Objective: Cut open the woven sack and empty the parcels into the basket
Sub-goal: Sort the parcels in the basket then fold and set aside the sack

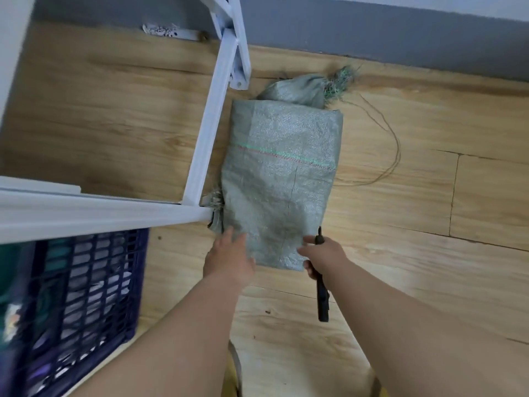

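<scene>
Green woven sack [279, 179] lies on floor beside basket [86, 296], uncut; left hand [229, 257] flat on its near end, right hand [322, 256] grips knife [322, 296]; cutting comes next.

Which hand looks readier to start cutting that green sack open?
The right hand, probably: it already grips the black cutter at the woven sack's near edge. The left hand holds no tool and rests open-fingered on the sack, suited to steadying it.

A white metal frame [206, 133] stands on the wood-grain floor [400, 224] at the left. A grey skirting [372, 32] runs along the floor's far edge, with a loose thread [396, 144] curling near it.
</scene>
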The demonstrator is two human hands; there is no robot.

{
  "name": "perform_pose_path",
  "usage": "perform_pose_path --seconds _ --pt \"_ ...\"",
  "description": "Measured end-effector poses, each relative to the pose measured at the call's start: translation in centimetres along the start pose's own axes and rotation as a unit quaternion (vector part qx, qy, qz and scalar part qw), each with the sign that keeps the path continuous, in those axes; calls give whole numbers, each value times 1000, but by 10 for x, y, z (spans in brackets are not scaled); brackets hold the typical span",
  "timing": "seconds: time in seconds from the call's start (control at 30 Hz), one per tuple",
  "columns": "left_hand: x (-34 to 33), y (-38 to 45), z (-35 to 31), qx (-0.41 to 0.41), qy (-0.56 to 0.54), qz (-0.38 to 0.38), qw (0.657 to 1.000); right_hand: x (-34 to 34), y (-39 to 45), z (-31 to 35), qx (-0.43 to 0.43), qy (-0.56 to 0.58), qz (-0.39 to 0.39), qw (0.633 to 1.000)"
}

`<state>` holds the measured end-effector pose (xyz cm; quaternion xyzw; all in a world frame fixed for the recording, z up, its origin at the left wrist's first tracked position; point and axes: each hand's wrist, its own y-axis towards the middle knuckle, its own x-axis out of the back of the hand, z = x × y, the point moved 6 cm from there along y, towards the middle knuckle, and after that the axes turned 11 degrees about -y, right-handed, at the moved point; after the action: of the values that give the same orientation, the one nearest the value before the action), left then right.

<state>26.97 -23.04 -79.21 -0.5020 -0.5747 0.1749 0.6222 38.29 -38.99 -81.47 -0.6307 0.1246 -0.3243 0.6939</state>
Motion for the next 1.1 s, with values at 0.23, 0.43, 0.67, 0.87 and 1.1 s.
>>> perform_pose_path --seconds 0.23,0.43,0.67,0.87,1.1 --pt "26 -93 -45 -56 -181 -44 981 19 -92 7 5 29 -6 1000" --pt "67 -227 -84 -28 -423 86 902 50 -219 36 55 75 25 995" --pt "136 -355 -99 -6 -540 157 827 61 -370 80 157 173 80 969" --pt "199 -428 -102 -54 -551 123 823 76 -467 104 196 86 61 975" --pt "263 -492 -106 -143 -408 50 900 82 -560 128 238 74 31 968"
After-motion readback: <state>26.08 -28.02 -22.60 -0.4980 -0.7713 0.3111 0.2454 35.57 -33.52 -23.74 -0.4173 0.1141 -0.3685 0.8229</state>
